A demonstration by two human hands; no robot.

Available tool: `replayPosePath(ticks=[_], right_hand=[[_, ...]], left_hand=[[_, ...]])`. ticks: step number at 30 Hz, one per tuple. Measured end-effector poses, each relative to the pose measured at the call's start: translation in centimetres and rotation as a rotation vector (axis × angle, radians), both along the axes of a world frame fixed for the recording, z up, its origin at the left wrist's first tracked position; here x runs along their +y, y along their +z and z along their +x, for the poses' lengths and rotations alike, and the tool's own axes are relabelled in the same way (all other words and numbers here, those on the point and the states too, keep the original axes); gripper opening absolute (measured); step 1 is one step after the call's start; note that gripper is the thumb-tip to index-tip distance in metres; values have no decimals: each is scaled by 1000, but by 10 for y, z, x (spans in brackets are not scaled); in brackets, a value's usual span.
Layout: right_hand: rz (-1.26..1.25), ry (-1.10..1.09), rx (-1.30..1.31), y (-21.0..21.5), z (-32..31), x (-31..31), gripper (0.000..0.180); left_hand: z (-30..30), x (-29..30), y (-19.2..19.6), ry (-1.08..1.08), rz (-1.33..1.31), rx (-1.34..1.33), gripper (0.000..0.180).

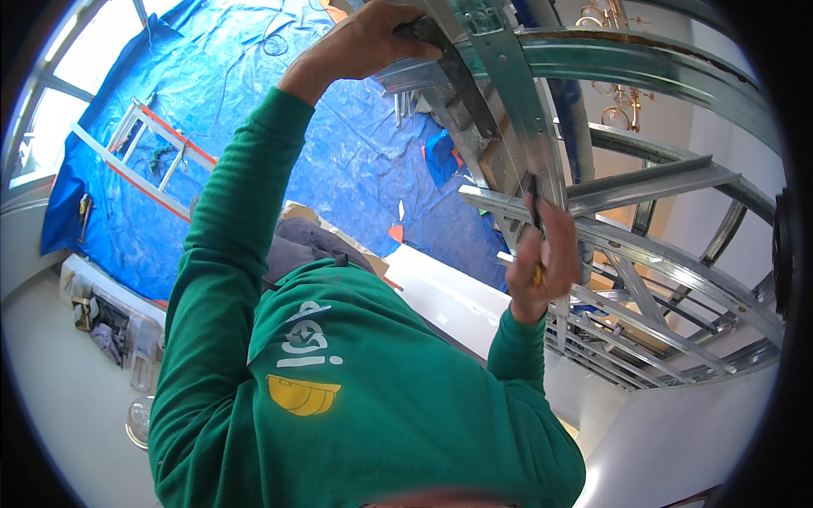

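My left hand [364, 46] is closed around the upper end of a dark flat metal bar [464, 83], which slants down along a galvanized metal stud [517, 89]. My right hand [546, 258], slightly blurred, pinches a slim dark tool [533, 199] with a bit of yellow showing below the fingers. The tool's upper end points up at the lower part of that stud; whether it touches the metal I cannot tell. Both arms wear green sleeves, the left one reaching far up.
Metal framing with crossing channels [644, 250] fills the right side. A curved track [644, 59] runs across the top right. Blue tarp [356, 135] covers the floor, with a stepladder [152, 157] at left. A brass light fixture with glass globes [616, 117] hangs beyond the frame.
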State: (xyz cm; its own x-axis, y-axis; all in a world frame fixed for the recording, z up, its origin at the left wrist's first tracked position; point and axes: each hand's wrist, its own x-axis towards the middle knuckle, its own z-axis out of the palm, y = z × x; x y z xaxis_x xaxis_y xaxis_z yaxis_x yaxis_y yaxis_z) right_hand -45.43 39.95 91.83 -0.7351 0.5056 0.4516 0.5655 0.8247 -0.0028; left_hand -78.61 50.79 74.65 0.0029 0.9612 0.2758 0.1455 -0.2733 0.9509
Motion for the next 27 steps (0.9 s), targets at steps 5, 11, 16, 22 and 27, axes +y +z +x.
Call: replayPosePath(ticks=[5, 11, 16, 22, 27], right_hand=[[-85, 193, -44, -13, -57, 44, 35], [-50, 189, 11, -13, -60, 59, 26], [-68, 145, 25, -20, -52, 56, 27], [-44, 152, 5, -17, -59, 64, 30], [-34, 191, -15, -15, -74, 73, 28]], left_hand=[[11, 6, -12, 11, 120, -26, 38], [11, 10, -21, 15, 112, 4, 39], [12, 11, -19, 2, 199, -54, 38], [4, 13, -17, -8, 184, -30, 33], [11, 16, -23, -32, 181, -95, 38]])
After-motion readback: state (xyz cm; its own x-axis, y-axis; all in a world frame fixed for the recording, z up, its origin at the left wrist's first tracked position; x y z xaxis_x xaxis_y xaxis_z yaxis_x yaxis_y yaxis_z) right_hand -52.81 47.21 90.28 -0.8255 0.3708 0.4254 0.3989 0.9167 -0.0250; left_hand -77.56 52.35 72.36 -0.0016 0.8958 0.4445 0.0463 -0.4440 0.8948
